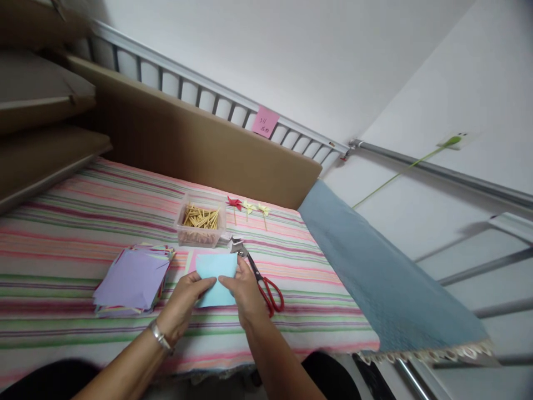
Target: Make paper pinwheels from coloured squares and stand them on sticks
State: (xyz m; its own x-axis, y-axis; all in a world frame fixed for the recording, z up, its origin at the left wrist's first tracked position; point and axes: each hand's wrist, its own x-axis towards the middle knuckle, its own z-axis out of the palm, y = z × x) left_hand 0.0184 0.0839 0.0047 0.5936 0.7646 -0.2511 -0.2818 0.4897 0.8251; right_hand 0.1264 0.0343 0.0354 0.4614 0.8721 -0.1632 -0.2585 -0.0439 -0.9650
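Note:
A square of light blue paper (216, 297) is held between both hands above the striped cloth. My left hand (186, 297) pinches its left side, thumb on top. My right hand (245, 291) grips the right side, with its thumb near the middle beside the left thumb. Behind the blue square, a pink sheet (192, 263) partly shows. Just right of my right hand lie scissors (272, 294) with red handles, partly covered by that hand. To the left is a stack of coloured paper squares (131, 280), a purple one on top.
A clear plastic box (199, 238) holds many thin wooden sticks (202, 216). Beside it lie a red paper pinwheel (234, 203) and two pale yellow pinwheels (249, 208) on sticks. A brown board (200, 139) edges the back; cardboard boxes (41, 105) stand at left.

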